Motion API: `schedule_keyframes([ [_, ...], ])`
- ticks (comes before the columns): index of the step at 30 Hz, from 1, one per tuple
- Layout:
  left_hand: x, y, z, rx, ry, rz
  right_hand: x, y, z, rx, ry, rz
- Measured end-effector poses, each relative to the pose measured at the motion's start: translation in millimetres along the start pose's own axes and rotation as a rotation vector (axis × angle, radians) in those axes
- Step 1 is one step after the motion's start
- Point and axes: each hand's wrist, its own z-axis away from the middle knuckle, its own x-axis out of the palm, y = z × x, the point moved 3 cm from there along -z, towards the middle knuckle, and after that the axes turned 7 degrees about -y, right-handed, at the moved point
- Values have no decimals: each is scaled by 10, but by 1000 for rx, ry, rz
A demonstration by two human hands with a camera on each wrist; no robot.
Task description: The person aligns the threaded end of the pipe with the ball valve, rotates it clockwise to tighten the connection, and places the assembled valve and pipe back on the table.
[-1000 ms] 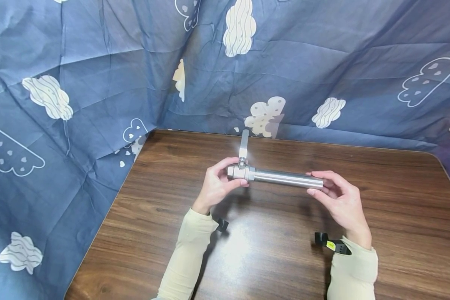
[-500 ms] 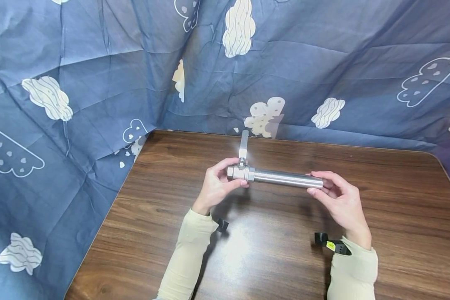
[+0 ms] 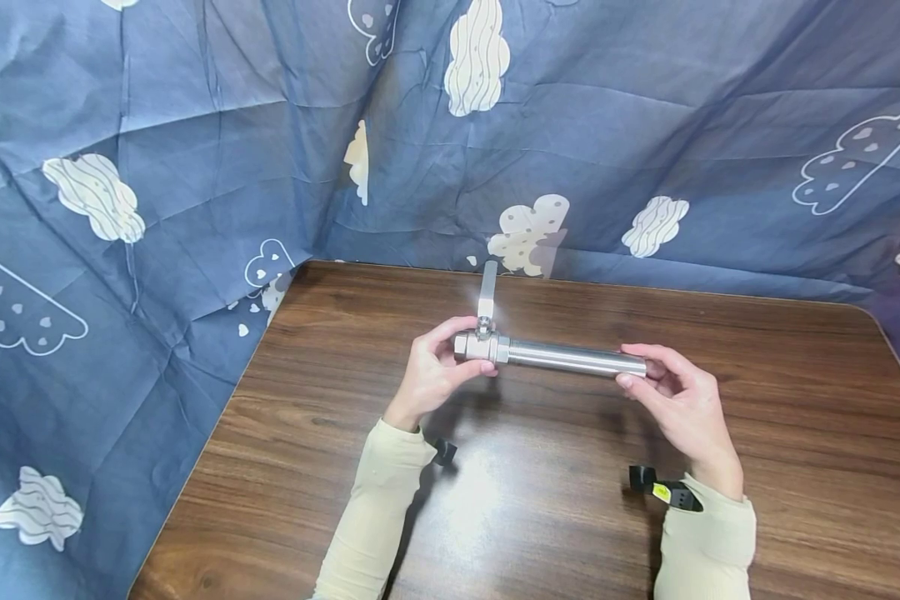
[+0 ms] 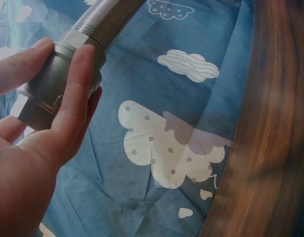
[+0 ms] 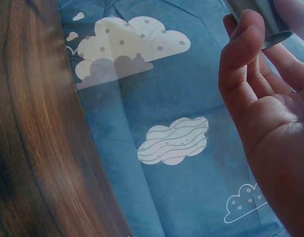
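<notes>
A silver ball valve (image 3: 482, 345) with a flat lever handle (image 3: 488, 289) pointing toward the back is joined to a shiny metal pipe (image 3: 573, 357). My left hand (image 3: 429, 379) grips the valve body between thumb and fingers. At the pipe's free right end, my right hand (image 3: 687, 404) holds it with thumb and curled fingers. Threads show where the pipe meets the valve's hex end in the left wrist view. The pipe's open end (image 5: 278, 38) peeks out between the right fingers in the right wrist view. Valve and pipe are held level over the table.
A brown wood-grain table (image 3: 307, 517) lies under both hands. Blue cloth (image 3: 607, 142) printed with clouds hangs along its back and left edges. Each forearm wears a pale sleeve (image 3: 375, 492) and a small black wrist camera (image 3: 642, 478).
The right thumb and fingers have shifted slightly on the pipe's end. The left hand and the valve have stayed in place.
</notes>
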Motion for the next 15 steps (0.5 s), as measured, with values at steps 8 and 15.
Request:
schedule_keyframes([
  [8, 5, -3, 2, -6, 2, -11, -8, 4, 6, 12, 9, 116],
  [15, 16, 1, -1, -2, -7, -7, -12, 0, 11, 31, 21, 169],
])
